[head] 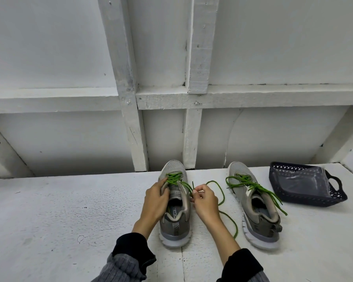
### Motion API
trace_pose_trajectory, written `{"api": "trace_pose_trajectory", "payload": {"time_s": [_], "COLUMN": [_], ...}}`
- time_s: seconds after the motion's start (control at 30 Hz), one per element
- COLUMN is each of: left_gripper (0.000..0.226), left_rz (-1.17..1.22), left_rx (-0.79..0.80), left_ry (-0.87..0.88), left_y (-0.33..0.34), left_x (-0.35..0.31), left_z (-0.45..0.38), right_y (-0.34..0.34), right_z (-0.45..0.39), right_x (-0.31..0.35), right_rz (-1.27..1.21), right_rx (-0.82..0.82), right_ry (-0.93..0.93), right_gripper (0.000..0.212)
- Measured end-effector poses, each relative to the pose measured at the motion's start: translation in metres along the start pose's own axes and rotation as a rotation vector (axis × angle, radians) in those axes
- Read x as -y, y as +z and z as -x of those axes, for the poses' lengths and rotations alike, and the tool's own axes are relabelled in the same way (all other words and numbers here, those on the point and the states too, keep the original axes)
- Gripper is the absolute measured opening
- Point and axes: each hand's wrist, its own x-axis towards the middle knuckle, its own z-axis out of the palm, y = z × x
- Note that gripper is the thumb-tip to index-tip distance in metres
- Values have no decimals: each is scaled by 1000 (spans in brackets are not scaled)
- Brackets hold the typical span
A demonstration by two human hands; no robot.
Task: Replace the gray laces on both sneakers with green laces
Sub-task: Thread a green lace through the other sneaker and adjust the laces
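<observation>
Left hand [156, 202] grips the left side of the collar of the near sneaker [174, 208] at lower centre of the frame, fingers curled over its edge. Right hand [205, 201] pinches a strand of that sneaker's green lace [222, 197], which trails in a loop across the white surface [69, 210] toward lower right. To the right stands the second sneaker [255, 204], laced in green with loose ends. A dark basket [306, 184] sits at right of the frame.
</observation>
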Motion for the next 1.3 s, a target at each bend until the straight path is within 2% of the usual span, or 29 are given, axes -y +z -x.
{"api": "trace_pose_trajectory", "payload": {"time_s": [0.23,0.43,0.5,0.63,0.8,0.97,1.17,1.3], "left_gripper": [36,36,27,15,13,17,16,13], "left_rz": [-13,84,134,102,93,255,571,643], "left_rx": [37,13,5,-61,-99,-114,-23,4], "left_ry": [18,28,33,53,59,-36,-251,-301], "left_y": [18,22,17,13,11,10,8,6], "left_x": [-7,-7,-4,-3,-10,-7,2,3], "left_z": [2,7,10,15,17,17,9,7], "right_y": [-10,-13,-11,-11,-4,7,5,2], "right_z": [7,5,4,2,4,10,8,9], "right_x": [5,-2,-4,12,31,23,22,23], "right_rz": [60,127,143,90,59,136,247,342], "right_rx": [-158,-147,-186,-263,-243,-219,-179,-138], "right_ry": [-45,-48,-65,-159,-285,-378,-437,-476], "right_gripper": [11,10,9,10,10,9,11,15]}}
